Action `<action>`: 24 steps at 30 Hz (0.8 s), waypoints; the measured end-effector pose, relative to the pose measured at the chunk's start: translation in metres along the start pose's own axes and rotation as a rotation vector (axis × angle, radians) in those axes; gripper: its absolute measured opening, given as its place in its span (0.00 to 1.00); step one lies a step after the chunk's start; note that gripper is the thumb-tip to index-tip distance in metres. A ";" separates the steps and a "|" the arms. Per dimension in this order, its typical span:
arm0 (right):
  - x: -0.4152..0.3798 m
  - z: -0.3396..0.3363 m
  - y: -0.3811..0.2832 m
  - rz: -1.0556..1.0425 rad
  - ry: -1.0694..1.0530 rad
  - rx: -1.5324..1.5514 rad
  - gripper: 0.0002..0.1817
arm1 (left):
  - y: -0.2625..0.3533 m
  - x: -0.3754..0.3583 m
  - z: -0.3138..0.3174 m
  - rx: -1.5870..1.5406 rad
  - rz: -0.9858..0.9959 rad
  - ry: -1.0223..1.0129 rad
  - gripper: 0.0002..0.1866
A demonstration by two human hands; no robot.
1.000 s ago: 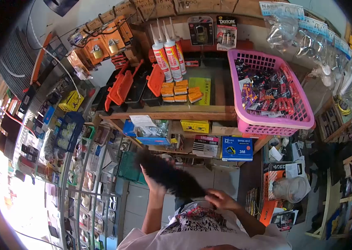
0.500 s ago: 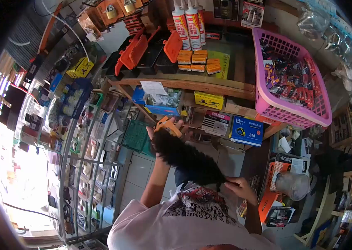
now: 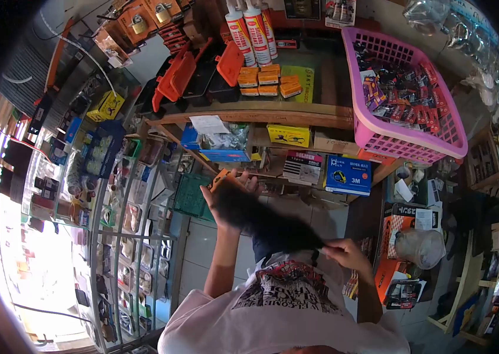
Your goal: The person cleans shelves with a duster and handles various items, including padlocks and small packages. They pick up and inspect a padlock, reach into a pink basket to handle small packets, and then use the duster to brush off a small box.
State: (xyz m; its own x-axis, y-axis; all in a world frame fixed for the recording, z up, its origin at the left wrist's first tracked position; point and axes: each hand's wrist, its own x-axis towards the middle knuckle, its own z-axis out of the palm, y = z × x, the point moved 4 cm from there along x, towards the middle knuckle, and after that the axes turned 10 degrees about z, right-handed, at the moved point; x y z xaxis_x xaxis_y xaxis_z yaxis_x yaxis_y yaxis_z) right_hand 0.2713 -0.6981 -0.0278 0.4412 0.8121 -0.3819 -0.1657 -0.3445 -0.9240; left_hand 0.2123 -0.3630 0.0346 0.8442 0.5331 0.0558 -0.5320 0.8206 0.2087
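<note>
A fluffy black duster (image 3: 273, 227) runs slantwise in front of my body. My right hand (image 3: 344, 253) is closed round its end on the right. The duster's far end is smeared by motion and lies over my left hand (image 3: 208, 200), covering the palm. Between the fingers of that raised hand sits an orange packet (image 3: 220, 177), partly hidden by the duster. My left fingers are curled round its sides, and what is printed on it cannot be read.
A pink basket (image 3: 406, 137) of small packets stands on the glass-topped counter, with silicone sealant tubes (image 3: 256, 35), small orange boxes (image 3: 269, 75) and open black-and-orange cases (image 3: 178, 76). Below are a blue box (image 3: 348, 176) and a green crate (image 3: 193, 194). Glass shelving (image 3: 125, 236) stands left.
The duster has swept a little over the orange packet and is more blurred. Both hands keep their holds. The view has shifted, so the counter sits slightly further left and higher.
</note>
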 end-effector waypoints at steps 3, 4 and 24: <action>-0.004 -0.005 0.003 0.039 -0.023 -0.041 0.13 | -0.006 0.002 0.004 -0.272 -0.028 0.011 0.53; -0.008 -0.008 0.003 0.042 -0.075 -0.055 0.13 | -0.007 0.002 0.001 -0.146 -0.042 -0.009 0.50; -0.033 -0.008 0.006 0.006 0.071 0.043 0.14 | -0.031 0.000 0.025 0.217 -0.042 0.071 0.40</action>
State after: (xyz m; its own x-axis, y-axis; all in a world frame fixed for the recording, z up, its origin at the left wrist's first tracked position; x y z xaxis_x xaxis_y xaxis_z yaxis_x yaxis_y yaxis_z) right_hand 0.2625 -0.7305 -0.0208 0.5010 0.7743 -0.3866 -0.2056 -0.3274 -0.9222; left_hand 0.2307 -0.3935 0.0523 0.8548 0.5185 -0.0244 -0.4631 0.7831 0.4150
